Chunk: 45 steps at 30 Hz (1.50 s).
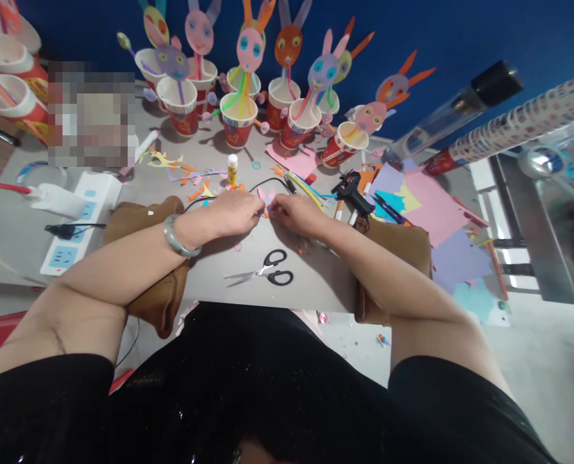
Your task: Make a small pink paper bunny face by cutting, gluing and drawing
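Close together over the middle of the table, my left hand (238,211) and my right hand (299,212) pinch a small paper rabbit head (267,197) between their fingertips. Two pink ears stick up from its purple part; the fingers cover much of the rest. Nearer to me lies a pair of scissors (267,273) with black handles, blades parted slightly and pointing left. A yellow glue stick (232,169) stands upright just beyond my left hand. Beyond my right hand are a bundle of coloured pipe cleaners (306,189) and a black glue gun (353,192).
Several paper cups (239,122) with rabbit heads line the back. Paper scraps (200,183) litter the table. A white power strip (81,222) lies left, coloured paper sheets (441,206) right. Brown cloth pads (393,264) lie under both forearms. A long stack of cups (518,125) leans at upper right.
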Each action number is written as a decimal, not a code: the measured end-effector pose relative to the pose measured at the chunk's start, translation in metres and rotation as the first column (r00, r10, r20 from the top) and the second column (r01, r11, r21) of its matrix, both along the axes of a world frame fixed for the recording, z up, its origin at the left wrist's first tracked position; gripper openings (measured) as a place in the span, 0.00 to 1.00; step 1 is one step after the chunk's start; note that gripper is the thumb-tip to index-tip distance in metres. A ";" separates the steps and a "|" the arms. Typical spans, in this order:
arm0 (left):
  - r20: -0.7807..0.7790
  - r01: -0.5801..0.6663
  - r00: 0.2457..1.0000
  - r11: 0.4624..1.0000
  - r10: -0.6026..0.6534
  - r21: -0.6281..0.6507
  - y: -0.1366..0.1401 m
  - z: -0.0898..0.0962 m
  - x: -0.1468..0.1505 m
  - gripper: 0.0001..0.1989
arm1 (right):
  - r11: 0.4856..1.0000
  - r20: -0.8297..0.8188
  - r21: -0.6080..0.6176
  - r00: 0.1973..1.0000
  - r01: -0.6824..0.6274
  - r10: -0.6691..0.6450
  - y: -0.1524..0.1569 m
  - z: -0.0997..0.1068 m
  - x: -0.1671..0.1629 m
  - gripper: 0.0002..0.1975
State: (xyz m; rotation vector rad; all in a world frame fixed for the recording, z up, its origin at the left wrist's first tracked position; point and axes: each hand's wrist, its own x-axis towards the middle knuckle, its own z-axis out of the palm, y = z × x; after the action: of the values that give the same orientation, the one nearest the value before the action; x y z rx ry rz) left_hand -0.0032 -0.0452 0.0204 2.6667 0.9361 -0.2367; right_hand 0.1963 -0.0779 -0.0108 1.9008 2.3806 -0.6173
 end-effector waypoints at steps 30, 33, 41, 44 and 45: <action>0.538 -0.075 0.674 0.771 0.506 -0.632 0.007 0.001 0.012 0.05 | 0.941 -0.735 0.136 0.668 0.310 -0.114 -0.015 0.018 0.010 0.25; 0.523 -0.052 0.611 0.689 0.595 -0.723 0.003 0.005 0.013 0.07 | 0.956 -0.832 -0.047 0.518 0.291 -0.198 -0.015 0.016 0.007 0.27; 0.463 -0.036 0.675 0.653 0.574 -0.757 0.007 -0.008 0.012 0.07 | 0.985 -0.792 -0.083 0.589 0.154 -0.159 -0.017 0.032 0.011 0.12; 0.456 -0.031 0.692 0.654 0.559 -0.756 0.007 -0.004 0.017 0.05 | 0.994 -0.781 -0.040 0.618 0.102 -0.095 -0.019 0.035 0.017 0.13; 0.450 -0.024 0.702 0.650 0.552 -0.759 0.006 -0.001 0.019 0.04 | 0.995 -0.783 -0.037 0.616 0.090 -0.085 -0.020 0.035 0.018 0.13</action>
State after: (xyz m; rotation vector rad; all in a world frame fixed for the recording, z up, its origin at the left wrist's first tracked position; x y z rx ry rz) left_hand 0.0161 -0.0393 0.0194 1.6056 0.8066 0.3545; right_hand 0.2144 -0.0978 0.0243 2.0224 2.6928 -1.7900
